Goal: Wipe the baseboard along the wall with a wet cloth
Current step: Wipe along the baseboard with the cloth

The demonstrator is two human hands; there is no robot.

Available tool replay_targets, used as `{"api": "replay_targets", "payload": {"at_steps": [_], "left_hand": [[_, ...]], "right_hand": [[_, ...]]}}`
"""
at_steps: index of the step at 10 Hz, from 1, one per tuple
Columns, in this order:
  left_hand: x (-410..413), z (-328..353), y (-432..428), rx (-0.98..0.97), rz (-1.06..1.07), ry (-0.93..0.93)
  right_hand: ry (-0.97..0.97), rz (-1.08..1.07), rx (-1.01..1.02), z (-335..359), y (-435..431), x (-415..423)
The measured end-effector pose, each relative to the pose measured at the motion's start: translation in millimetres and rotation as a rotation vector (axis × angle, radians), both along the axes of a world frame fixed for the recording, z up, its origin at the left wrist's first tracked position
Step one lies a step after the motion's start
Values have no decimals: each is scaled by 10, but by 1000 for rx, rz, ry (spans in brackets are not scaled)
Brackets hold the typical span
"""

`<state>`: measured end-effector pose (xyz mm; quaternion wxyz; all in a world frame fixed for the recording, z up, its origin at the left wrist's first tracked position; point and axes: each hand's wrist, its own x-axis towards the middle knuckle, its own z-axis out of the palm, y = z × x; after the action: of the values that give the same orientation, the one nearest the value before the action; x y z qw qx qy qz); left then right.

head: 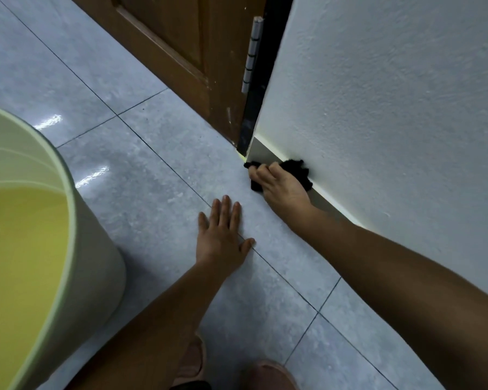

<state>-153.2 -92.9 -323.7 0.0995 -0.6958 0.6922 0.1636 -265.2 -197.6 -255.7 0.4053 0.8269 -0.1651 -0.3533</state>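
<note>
A grey baseboard [265,153] runs along the foot of the white wall [392,108], from the door frame toward the lower right. My right hand [279,190] is shut on a black cloth [299,171] and presses it against the baseboard close to its end by the door. Part of the cloth is hidden under my fingers. My left hand [223,237] lies flat on the floor tile with fingers spread, holding nothing, a short way left of the right hand.
A large pale bucket [90,263] with yellowish water stands at the left, near my left arm. A brown wooden door [186,52] with a metal hinge [251,54] stands beyond the baseboard's end. Grey tiled floor [141,175] spreads between them. My slippers [271,375] show at the bottom edge.
</note>
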Motion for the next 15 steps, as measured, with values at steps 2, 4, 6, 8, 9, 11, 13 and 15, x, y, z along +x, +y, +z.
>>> {"api": "replay_targets", "payload": {"at_steps": [2,4,6,8,9,11,13,15], "left_hand": [[-7,-12,-14,-12,-6,-15],[1,-10,8,-17,-6,-3],[-7,3,-2,-4,-5,-4],[-10,-33,5,-25,-3,-8],[-7,-38,10,-34,1,-7],[-8,-35,7,-33,-7,-14],[-11,-18,-16,-13,-7,-19],[-8,-60,11,-41,-7,0]], "right_hand": [[59,16,2,18,342,-523],[-118,2,-19,245,62,-211],[-88,-1,-27,59,-56,105],[-32,-176,74,34,415,-506],[-90,-268,91,99,570,-757],[-278,-170,-57,169,297,-437],[-215,-132,7,-27,191,-281],[-105,-225,77,-55,552,-774]]}}
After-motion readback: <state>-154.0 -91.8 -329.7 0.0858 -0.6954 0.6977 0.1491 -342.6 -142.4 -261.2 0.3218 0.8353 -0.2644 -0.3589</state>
